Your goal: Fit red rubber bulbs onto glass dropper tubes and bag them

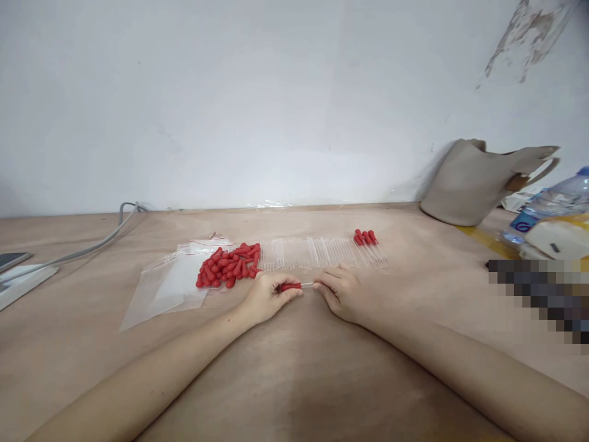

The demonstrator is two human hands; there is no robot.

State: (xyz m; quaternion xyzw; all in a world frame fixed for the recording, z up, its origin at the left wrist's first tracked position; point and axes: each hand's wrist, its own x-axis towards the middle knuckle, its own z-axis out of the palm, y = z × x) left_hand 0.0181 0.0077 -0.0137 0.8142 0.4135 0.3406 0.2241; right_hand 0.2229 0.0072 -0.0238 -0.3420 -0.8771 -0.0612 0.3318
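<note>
Between the thumb and fingers of my left hand (270, 296) is a red rubber bulb (291, 286). A thin glass dropper tube (307, 285) meets the bulb's right end, and my right hand (339, 291) pinches that tube. How deep the tube sits in the bulb is hidden. Just beyond my left hand lies a heap of loose red bulbs (225, 265). A row of clear glass tubes (304, 253) stretches behind both hands. Several droppers with red bulbs fitted (367, 238) lie side by side at the row's right end.
Clear plastic zip bags (161, 290) lie left of the heap. A grey cable (99, 244) and a phone (13, 261) are at the far left. At the right back, a beige bag (473, 181) leans by the wall, beside a plastic bottle (552, 199).
</note>
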